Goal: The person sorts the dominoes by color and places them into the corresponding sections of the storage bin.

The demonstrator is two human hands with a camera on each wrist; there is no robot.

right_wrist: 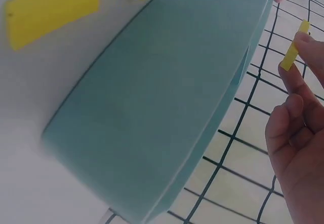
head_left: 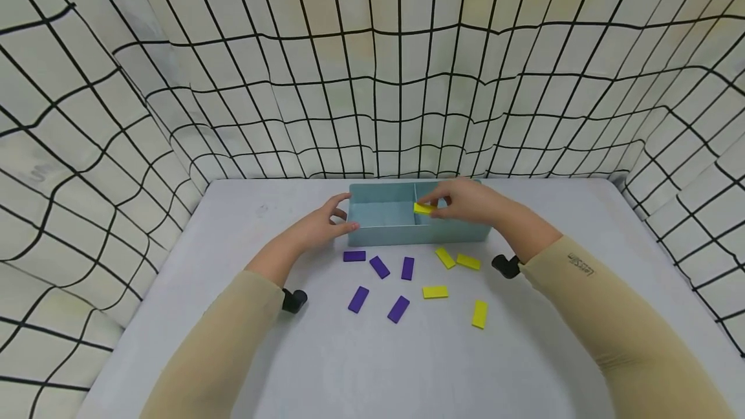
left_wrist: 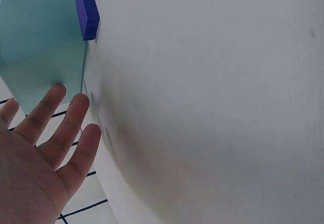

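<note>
Pale walls point(head_left: 384, 50) crossed by black grid lines point(head_left: 399, 18) rise behind and beside a white bench point(head_left: 326, 367). Near its far edge lies a blue-green box point(head_left: 384, 236), split by a thin divider point(head_left: 416, 193) into a left and a right compartment. The hands are apart, one toward each end of the box. The left hand point(head_left: 319, 228) has its fingers spread loosely at the left end, thumb against the outer wall by the front corner. The right hand point(head_left: 471, 202) pinches a yellow block point(head_left: 423, 209) between thumb and fingertip, holding it above the box close to the divider; the right wrist view shows the block raised past the rim.

On the bench in front of the box, five purple blocks point(head_left: 379, 268) are scattered on the left and four loose yellow blocks point(head_left: 435, 292) on the right, turned at various angles, each apart from the next. Both forearms wear beige sleeves point(head_left: 611, 328), the right one printed with dark lettering point(head_left: 581, 264), and a black device point(head_left: 294, 301) sits at each cuff.
</note>
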